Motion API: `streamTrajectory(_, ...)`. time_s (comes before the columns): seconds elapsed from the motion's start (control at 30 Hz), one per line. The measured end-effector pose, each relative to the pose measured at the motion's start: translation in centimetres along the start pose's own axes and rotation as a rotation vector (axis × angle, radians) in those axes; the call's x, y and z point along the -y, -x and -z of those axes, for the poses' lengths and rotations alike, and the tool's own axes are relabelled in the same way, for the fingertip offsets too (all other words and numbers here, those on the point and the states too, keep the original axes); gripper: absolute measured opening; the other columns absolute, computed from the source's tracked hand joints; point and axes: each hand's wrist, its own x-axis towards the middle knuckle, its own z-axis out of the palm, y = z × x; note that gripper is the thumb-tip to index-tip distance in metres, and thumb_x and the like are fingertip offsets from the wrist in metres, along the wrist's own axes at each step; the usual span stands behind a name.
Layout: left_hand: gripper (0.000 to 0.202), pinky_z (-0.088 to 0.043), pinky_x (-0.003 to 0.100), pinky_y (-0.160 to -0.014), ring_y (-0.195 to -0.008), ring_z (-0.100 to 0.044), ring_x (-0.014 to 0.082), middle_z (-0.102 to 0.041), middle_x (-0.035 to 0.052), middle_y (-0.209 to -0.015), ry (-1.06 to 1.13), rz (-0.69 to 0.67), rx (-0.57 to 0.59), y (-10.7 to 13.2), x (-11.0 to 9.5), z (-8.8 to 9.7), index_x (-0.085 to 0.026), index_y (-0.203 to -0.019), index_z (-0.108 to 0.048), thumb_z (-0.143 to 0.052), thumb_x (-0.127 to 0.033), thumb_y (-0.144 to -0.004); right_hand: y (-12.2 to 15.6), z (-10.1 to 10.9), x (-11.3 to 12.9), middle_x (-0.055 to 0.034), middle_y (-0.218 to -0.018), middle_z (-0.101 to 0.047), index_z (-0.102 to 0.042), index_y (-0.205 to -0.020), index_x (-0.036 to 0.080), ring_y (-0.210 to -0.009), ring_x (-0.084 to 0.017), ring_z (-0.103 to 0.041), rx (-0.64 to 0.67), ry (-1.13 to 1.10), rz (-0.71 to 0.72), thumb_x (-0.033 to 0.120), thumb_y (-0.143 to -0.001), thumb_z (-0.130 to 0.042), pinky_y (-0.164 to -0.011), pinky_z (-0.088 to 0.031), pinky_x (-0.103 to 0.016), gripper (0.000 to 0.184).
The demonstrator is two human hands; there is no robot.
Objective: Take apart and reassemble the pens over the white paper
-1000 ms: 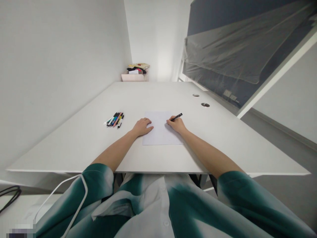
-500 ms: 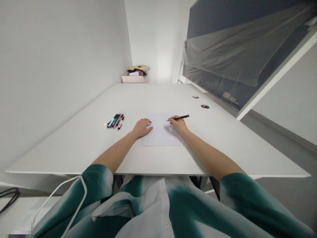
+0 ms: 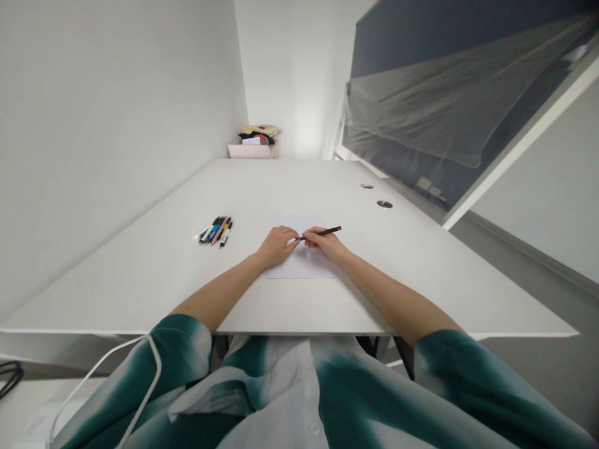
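Note:
My left hand (image 3: 277, 246) and my right hand (image 3: 326, 244) meet above the top half of a white paper sheet (image 3: 303, 265). A slim black pen (image 3: 325, 232) sits in my right fingers, its tail pointing up and to the right. Its front end reaches my left fingertips, and I cannot tell whether those fingers grip it. To the left of the sheet, several pens and markers (image 3: 214, 231) lie side by side on the white table (image 3: 140, 293), apart from both hands.
Two round grommet holes (image 3: 384, 204) mark the table's right side. A dark board under clear plastic (image 3: 421, 106) leans beyond that edge. A pale box with fabric (image 3: 253, 150) stands past the far end, and a white cable (image 3: 103, 368) hangs near my left sleeve.
My left hand has slid right from its place on the sheet's left edge. My right hand has moved left, bringing the pen's front end to my left fingertips.

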Motion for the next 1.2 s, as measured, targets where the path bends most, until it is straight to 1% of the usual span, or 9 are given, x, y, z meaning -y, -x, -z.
streamTrajectory(0.13, 0.019, -0.045, 0.04, -0.091, -0.097, -0.063, 0.0227, -0.072, 0.0074, -0.101, -0.022, 0.063, -0.003, 0.2, 0.6, 0.2, -0.019, -0.094, -0.068, -0.051, -0.027, -0.091, -0.3, 0.8, 0.1, -0.0037, -0.067, -0.066, -0.068, -0.082, 0.018, -0.059, -0.014, -0.055, 0.008, -0.178, -0.106, 0.055, -0.075, -0.067, -0.059, -0.041, -0.027, 0.038)
streamTrajectory(0.23, 0.016, -0.044, 0.041, -0.091, -0.097, -0.062, 0.0236, -0.072, 0.0071, -0.099, -0.044, 0.11, -0.007, 0.3, 0.7, 0.3, -0.019, -0.09, -0.068, -0.053, -0.027, -0.089, -0.1, 1.4, 0.8, -0.0085, -0.074, -0.07, -0.07, -0.088, 0.017, -0.063, -0.017, -0.059, 0.043, -0.342, -0.226, 0.064, -0.086, -0.046, -0.059, -0.044, -0.028, 0.052)
streamTrajectory(0.3, 0.015, -0.044, 0.041, -0.091, -0.096, -0.061, 0.0238, -0.072, 0.0067, -0.098, -0.056, 0.138, -0.019, 0.4, 0.8, 0.3, -0.02, -0.089, -0.068, -0.054, -0.027, -0.089, 0.2, 1.7, 1.2, -0.0117, -0.08, -0.071, -0.07, -0.094, 0.014, -0.067, -0.019, -0.061, 0.076, -0.457, -0.257, 0.064, -0.09, -0.032, -0.06, -0.046, -0.029, 0.063)
streamTrajectory(0.37, 0.014, -0.043, 0.041, -0.09, -0.096, -0.061, 0.0237, -0.072, 0.0065, -0.097, -0.062, 0.156, -0.029, 0.3, 0.8, 0.3, -0.019, -0.088, -0.067, -0.055, -0.027, -0.088, 0.4, 1.8, 1.4, -0.0137, -0.084, -0.072, -0.07, -0.098, 0.012, -0.07, -0.02, -0.062, 0.099, -0.547, -0.27, 0.061, -0.092, -0.025, -0.061, -0.047, -0.03, 0.067)
streamTrajectory(0.6, 0.011, -0.043, 0.04, -0.09, -0.094, -0.061, 0.0234, -0.072, 0.0063, -0.093, -0.063, 0.149, -0.084, 0.4, 0.6, 0.3, -0.019, -0.085, -0.066, -0.057, -0.025, -0.087, 0.6, 2.2, 1.1, -0.0132, -0.085, -0.071, -0.068, -0.105, 0.013, -0.073, -0.021, -0.063, 0.14, -0.637, -0.26, 0.058, -0.092, -0.03, -0.062, -0.05, -0.032, 0.061)
streamTrajectory(0.7, 0.01, -0.042, 0.04, -0.09, -0.094, -0.061, 0.0225, -0.072, 0.0057, -0.093, -0.056, 0.125, -0.122, 0.4, 0.4, 0.3, -0.019, -0.084, -0.066, -0.057, -0.024, -0.087, 0.5, 2.3, 1.1, -0.0125, -0.083, -0.071, -0.068, -0.104, 0.013, -0.074, -0.021, -0.063, 0.138, -0.664, -0.258, 0.056, -0.094, -0.029, -0.063, -0.051, -0.032, 0.059)
streamTrajectory(0.83, 0.011, -0.042, 0.04, -0.089, -0.094, -0.061, 0.0225, -0.073, 0.0054, -0.093, -0.053, 0.11, -0.123, 0.5, 0.2, 0.3, -0.02, -0.084, -0.066, -0.057, -0.025, -0.088, 0.6, 2.3, 1.2, -0.0122, -0.081, -0.071, -0.069, -0.101, 0.011, -0.073, -0.02, -0.063, 0.133, -0.676, -0.267, 0.055, -0.094, -0.027, -0.063, -0.051, -0.031, 0.061)
streamTrajectory(0.97, 0.013, -0.042, 0.041, -0.09, -0.095, -0.061, 0.0232, -0.073, 0.0058, -0.094, -0.056, 0.125, -0.114, 0.4, 0.3, 0.3, -0.02, -0.085, -0.067, -0.056, -0.026, -0.088, 0.6, 2.2, 1.5, -0.0124, -0.082, -0.071, -0.07, -0.099, 0.012, -0.073, -0.02, -0.063, 0.133, -0.624, -0.261, 0.058, -0.092, -0.03, -0.064, -0.05, -0.031, 0.061)
streamTrajectory(1.2, 0.013, -0.041, 0.043, -0.092, -0.098, -0.061, 0.0243, -0.073, 0.0062, -0.096, -0.077, 0.169, -0.087, 0.6, 0.9, 0.6, -0.021, -0.087, -0.068, -0.056, -0.025, -0.087, 1.1, 2.4, 2.5, -0.016, -0.096, -0.071, -0.07, -0.105, 0.014, -0.081, -0.024, -0.063, 0.13, -0.434, -0.254, 0.064, -0.088, -0.026, -0.07, -0.049, -0.035, 0.069)
